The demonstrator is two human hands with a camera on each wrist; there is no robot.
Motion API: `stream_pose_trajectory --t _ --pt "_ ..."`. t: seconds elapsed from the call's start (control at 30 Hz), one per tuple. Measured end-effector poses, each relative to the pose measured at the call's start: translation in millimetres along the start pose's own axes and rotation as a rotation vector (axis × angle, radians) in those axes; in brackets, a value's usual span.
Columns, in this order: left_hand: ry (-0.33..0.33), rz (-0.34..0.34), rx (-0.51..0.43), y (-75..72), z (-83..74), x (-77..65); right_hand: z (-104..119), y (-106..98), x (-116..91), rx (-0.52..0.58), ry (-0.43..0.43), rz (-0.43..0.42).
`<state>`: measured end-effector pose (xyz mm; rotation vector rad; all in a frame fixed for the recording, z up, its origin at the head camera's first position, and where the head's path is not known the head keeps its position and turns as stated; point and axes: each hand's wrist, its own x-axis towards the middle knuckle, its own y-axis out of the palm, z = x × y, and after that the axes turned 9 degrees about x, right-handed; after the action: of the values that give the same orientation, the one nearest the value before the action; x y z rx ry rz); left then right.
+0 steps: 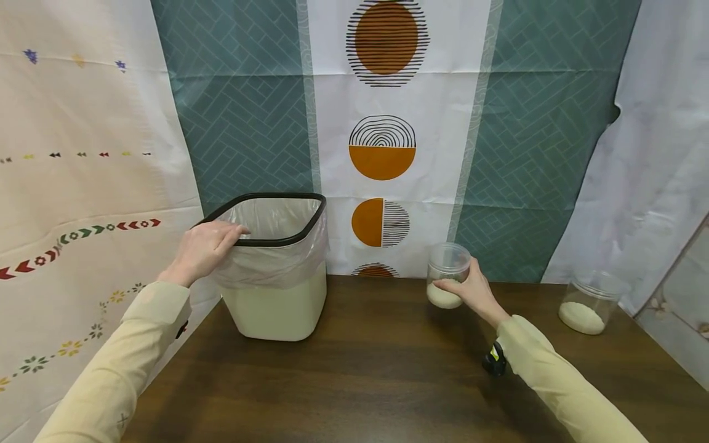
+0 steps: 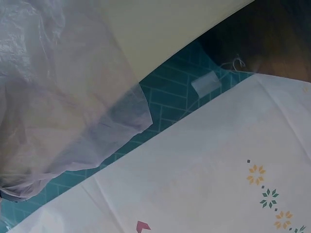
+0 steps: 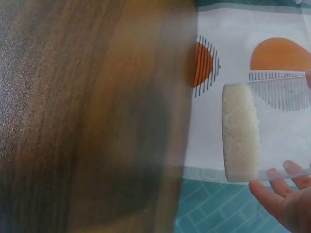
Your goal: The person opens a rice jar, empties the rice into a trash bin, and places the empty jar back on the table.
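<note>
A cream trash bin [image 1: 277,307] with a black rim [image 1: 282,240] stands at the left, lined with a clear plastic bag [image 1: 271,271]. My left hand [image 1: 207,246] grips the rim at its near left corner. In the left wrist view the bag's loose edge [image 2: 112,131] hangs down the bin's side, and the hand is out of sight. My right hand [image 1: 471,289] holds a clear plastic jar [image 1: 448,261], thumb on one side and fingers on the other. White rice-like grains [image 3: 240,131] fill its lower part. The jar is upright, raised over the back of the table.
A second clear jar [image 1: 598,289] with similar white grains stands at the table's right. The dark wooden table [image 1: 376,381] ends at a patterned curtain [image 1: 249,123] behind. A pale embroidered cloth [image 1: 83,184] hangs at the left and a white one [image 1: 653,154] at the right.
</note>
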<state>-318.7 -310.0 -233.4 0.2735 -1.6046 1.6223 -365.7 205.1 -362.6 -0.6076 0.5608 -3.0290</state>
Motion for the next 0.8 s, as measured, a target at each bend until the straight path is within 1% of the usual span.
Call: stream_pose_trajectory --t 0.1,0.2,0.3,0.5,0.8 --pt "0.0 -0.004 -0.02 0.4 -2.4 -0.3 5.1 -2.2 -1.4 -0.009 -0.006 0.002" --pt "0.016 -0.012 -0.031 0.8 -5.0 0.3 8.9 -4.7 -2.3 -0.014 -0.016 -0.001" --pt "0.028 -0.017 -0.029 1.0 -7.7 1.2 12.2 -7.2 -3.6 -0.017 -0.028 -0.003" --pt "0.033 -0.012 -0.031 2.5 -12.2 4.0 19.7 -11.2 -7.6 -0.043 -0.047 0.016" --pt "0.047 -0.017 -0.023 8.8 -16.0 10.5 30.6 -19.8 -12.4 -0.03 -0.065 0.041"
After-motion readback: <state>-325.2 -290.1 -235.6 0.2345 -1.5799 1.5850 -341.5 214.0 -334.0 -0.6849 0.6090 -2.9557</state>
